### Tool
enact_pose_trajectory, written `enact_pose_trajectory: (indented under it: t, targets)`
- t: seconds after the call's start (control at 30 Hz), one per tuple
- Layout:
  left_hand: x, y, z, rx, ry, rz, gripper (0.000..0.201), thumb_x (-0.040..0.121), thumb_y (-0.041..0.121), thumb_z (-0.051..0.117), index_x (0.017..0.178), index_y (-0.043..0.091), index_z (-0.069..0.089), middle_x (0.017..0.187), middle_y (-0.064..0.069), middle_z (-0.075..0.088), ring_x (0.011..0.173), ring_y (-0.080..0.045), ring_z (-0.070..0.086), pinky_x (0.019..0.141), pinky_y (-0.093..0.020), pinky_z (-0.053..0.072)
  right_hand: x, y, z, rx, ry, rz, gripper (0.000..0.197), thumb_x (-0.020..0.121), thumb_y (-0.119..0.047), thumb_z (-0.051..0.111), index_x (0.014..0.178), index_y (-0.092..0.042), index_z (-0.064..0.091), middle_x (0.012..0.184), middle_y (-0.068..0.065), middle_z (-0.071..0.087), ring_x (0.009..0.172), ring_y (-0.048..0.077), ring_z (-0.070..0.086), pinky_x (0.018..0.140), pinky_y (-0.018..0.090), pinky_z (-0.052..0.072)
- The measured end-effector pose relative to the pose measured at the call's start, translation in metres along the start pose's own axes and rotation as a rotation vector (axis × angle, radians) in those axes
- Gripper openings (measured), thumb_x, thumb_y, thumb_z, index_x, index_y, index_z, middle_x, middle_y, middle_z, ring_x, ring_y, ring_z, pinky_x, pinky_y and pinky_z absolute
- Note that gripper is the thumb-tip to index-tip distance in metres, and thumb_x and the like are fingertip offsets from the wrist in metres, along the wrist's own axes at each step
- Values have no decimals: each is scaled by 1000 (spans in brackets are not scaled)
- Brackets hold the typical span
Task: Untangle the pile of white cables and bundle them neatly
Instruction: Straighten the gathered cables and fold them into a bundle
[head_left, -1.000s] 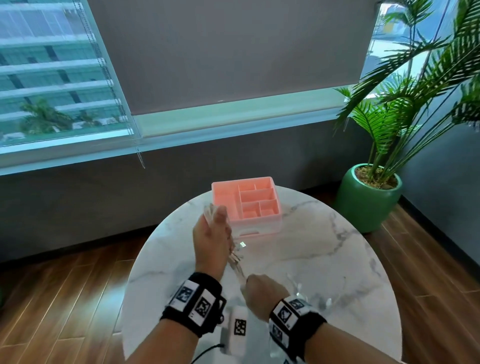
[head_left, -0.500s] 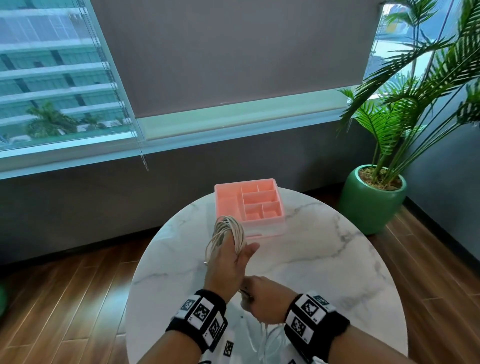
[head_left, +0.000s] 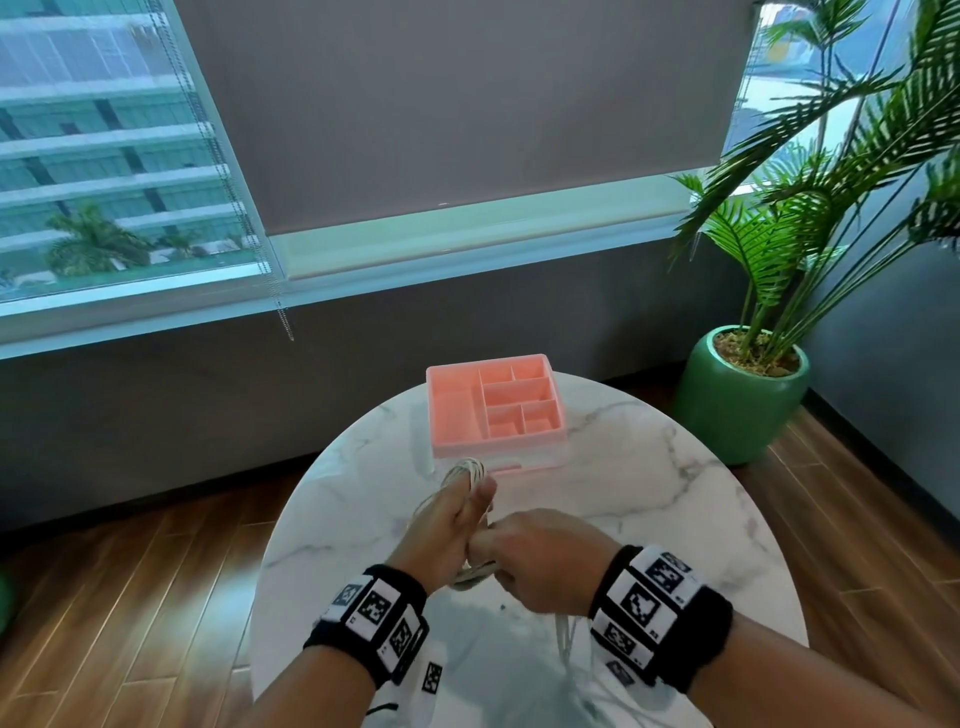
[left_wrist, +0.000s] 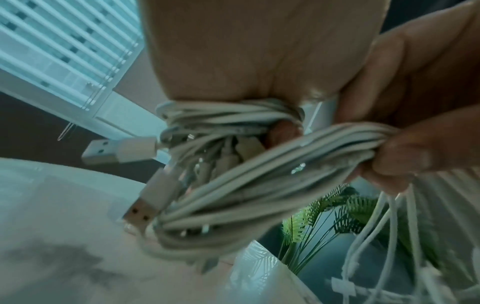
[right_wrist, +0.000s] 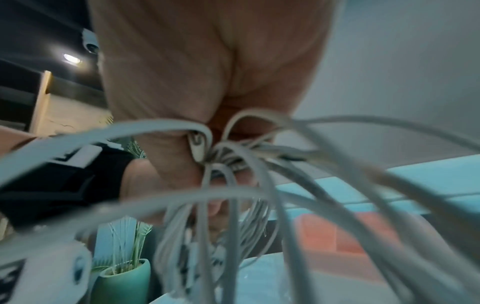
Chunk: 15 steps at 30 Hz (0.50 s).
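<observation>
A coil of white cables (head_left: 470, 470) is wound around my left hand (head_left: 448, 525), held above the round marble table (head_left: 649, 493). In the left wrist view the cable coil (left_wrist: 233, 185) wraps the left palm, with two USB plugs (left_wrist: 116, 152) sticking out to the left. My right hand (head_left: 535, 564) sits right beside the left and grips the cable strands (left_wrist: 350, 144) between thumb and fingers. Loose cable ends (head_left: 563, 636) hang below the right hand. The right wrist view shows blurred cable loops (right_wrist: 233, 185) pinched at the fingers.
A pink divided organiser tray (head_left: 493, 410) stands at the table's far side, just beyond the hands. A potted palm in a green pot (head_left: 737, 395) stands on the wooden floor at the right. A window wall runs behind the table.
The left hand turned and moved nearer, with the coil now wound around it. The right hand rose from the table to the left hand, pulling the strands along.
</observation>
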<state>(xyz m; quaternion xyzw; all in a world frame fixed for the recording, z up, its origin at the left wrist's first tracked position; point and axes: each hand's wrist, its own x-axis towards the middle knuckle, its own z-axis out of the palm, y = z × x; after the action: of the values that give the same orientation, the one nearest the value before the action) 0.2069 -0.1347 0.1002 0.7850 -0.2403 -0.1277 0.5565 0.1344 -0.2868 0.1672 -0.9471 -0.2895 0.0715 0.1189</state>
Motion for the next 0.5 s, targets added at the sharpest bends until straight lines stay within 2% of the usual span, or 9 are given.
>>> enact_pose_trajectory:
  t: [0.07,0.1,0.17,0.23,0.27,0.33,0.4,0.47,0.5]
  targets:
    - [-1,6,0,-181,-53,-44,28,103,32,44,89,9,50,70,-1,47,63,-13,43,56,-24,42,1,4,-13,25,76,-64,8,91,-11,55,87,-18,54,80,5,65,62,23,55,60,41,50]
    - [-2,13,-1,-231,-107,-125,29,105,28,40,86,9,50,67,-2,46,64,-16,43,57,-22,43,2,7,-18,46,95,-84,8,92,-14,57,87,-18,53,80,4,65,62,22,55,60,40,51]
    - [-7,26,-3,-283,-216,-209,56,110,41,17,85,8,55,68,-9,49,68,-20,44,59,-22,44,3,14,-27,92,90,-81,10,91,-19,64,89,-19,54,87,1,67,68,20,59,66,38,53]
    - [-12,37,-6,-172,-251,-248,83,101,54,-4,82,5,61,68,-12,58,61,-21,55,58,-23,48,4,19,-34,160,103,-40,15,87,-22,71,93,-19,58,92,-2,68,77,17,62,72,36,54]
    - [-15,39,-7,-182,-283,-263,88,97,59,-6,79,6,63,67,-12,62,56,-21,58,57,-25,50,4,21,-38,203,111,-16,17,85,-23,74,94,-18,60,92,-3,68,79,15,62,74,35,54]
    - [-16,37,-7,-233,-338,-253,78,100,62,11,73,10,62,64,-11,63,52,-23,57,59,-32,52,4,24,-42,269,109,25,19,84,-26,76,93,-18,62,88,-4,67,78,11,61,75,32,54]
    - [-18,33,-6,-256,-385,-244,55,100,55,51,71,9,60,61,-9,60,53,-23,57,62,-39,51,4,27,-43,337,101,73,19,83,-27,77,87,-20,60,81,-6,64,71,10,57,70,30,53]
    - [-17,31,-6,-293,-408,-268,38,82,41,82,68,13,60,57,-7,55,48,-21,55,56,-33,53,5,29,-41,401,109,94,23,80,-24,78,82,-23,55,77,-5,61,67,13,54,66,31,51]
    - [-16,31,-7,-303,-411,-297,33,76,33,86,67,16,60,55,-7,52,45,-20,53,53,-30,52,6,30,-39,418,106,100,27,79,-24,79,82,-27,52,76,-6,60,65,11,52,65,30,50]
